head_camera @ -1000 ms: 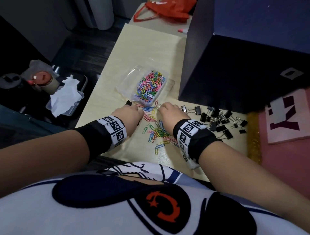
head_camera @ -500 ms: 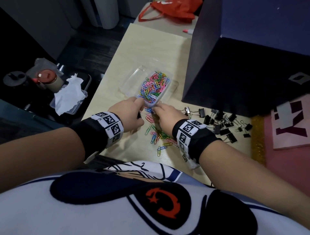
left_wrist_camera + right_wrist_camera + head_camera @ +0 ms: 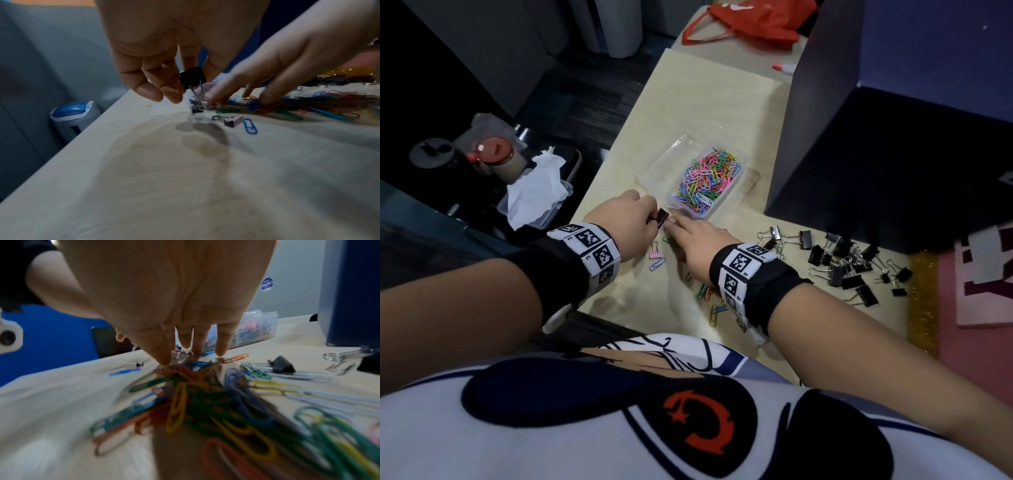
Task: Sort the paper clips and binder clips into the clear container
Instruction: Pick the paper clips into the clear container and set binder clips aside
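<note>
The clear container (image 3: 726,161) sits on your table (image 3: 688,89) just ahead of both hands, already heaped with coloured paper clips (image 3: 705,181), with its lid lying open on the side toward your left. Just in front of its near corner, your left hand (image 3: 626,222) pinches a black binder clip (image 3: 192,77) between thumb and fingers, body up and wire handles hanging down toward the table. Your right hand (image 3: 698,243) lies beside it with fingers straight and slightly spread, their tips pressing down on the loose paper clips (image 3: 205,394) scattered under and behind that hand; it grips nothing. A small pink binder clip (image 3: 233,120) and a blue paper clip (image 3: 249,125) lie on the table just nearer you than your left hand. To your right a pile of black binder clips (image 3: 846,263) lies near the foot of a big dark box (image 3: 893,137). An orange bag (image 3: 750,17) lies at the table's far end.
</note>
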`<state>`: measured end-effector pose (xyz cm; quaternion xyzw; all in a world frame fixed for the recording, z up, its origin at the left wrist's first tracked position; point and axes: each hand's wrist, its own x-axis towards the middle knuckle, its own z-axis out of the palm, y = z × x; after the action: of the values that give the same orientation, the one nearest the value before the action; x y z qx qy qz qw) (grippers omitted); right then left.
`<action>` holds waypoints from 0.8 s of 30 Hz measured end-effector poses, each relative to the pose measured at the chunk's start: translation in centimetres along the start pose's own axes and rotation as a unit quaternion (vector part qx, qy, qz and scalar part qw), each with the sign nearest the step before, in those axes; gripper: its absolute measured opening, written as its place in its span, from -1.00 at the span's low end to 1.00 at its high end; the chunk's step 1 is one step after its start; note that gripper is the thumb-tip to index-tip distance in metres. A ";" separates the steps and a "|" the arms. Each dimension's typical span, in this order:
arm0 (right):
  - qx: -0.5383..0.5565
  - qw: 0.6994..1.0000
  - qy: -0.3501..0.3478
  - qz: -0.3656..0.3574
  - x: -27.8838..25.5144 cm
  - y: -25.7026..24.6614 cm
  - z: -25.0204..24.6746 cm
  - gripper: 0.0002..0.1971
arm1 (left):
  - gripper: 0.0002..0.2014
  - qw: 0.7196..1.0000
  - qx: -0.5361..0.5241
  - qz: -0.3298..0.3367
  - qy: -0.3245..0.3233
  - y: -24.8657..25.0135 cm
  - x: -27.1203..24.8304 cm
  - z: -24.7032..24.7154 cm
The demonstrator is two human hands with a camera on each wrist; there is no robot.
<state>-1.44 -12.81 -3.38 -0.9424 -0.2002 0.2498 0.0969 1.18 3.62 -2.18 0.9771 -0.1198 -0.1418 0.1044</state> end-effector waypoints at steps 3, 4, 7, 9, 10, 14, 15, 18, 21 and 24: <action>-0.026 1.000 0.017 0.007 -0.6 0.4 0.5 -0.42 | -0.79 1.000 0.001 -0.003 0.001 -0.4 0.1 -0.1; -0.025 0.999 0.017 0.012 -0.9 0.6 0.4 -0.44 | -0.79 1.000 0.003 -0.006 -0.002 -0.5 0.2 -0.1; -0.017 0.999 -0.001 0.037 -1.6 1.3 0.3 -0.41 | -0.78 0.999 0.021 -0.013 -0.025 -0.4 0.3 -0.2; -0.007 0.999 -0.004 0.048 -1.9 1.5 0.4 -0.38 | -0.77 0.998 0.042 -0.008 -0.048 -0.1 0.3 -0.3; 0.000 0.999 -0.003 0.052 -2.1 1.5 0.5 -0.37 | -0.78 0.996 0.061 0.005 -0.057 0.2 0.4 -0.2; 0.017 0.998 0.012 0.066 -2.2 0.9 1.1 -0.32 | -0.78 0.996 0.063 0.030 -0.061 1.0 0.7 -0.1; 0.019 0.997 0.013 0.069 -2.2 0.8 1.2 -0.32 | -0.76 0.995 0.062 0.037 -0.066 1.1 0.9 0.0; 0.024 0.996 0.013 0.083 -2.2 0.5 1.2 -0.32 | -0.62 0.987 0.096 0.073 -0.106 1.1 1.4 0.2; 0.028 0.995 0.012 0.098 -2.4 0.3 1.1 -0.34 | -0.66 0.980 0.124 0.107 -0.116 1.0 1.9 0.5; 0.044 0.990 0.033 0.128 -2.5 0.1 1.3 -0.41 | -0.70 0.979 0.127 0.123 -0.102 0.9 2.2 0.6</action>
<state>-4.08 -13.88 -3.39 -0.9628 -0.0631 0.2375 0.1124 2.86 2.09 -3.10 0.9407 -0.2656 -0.2102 -0.0163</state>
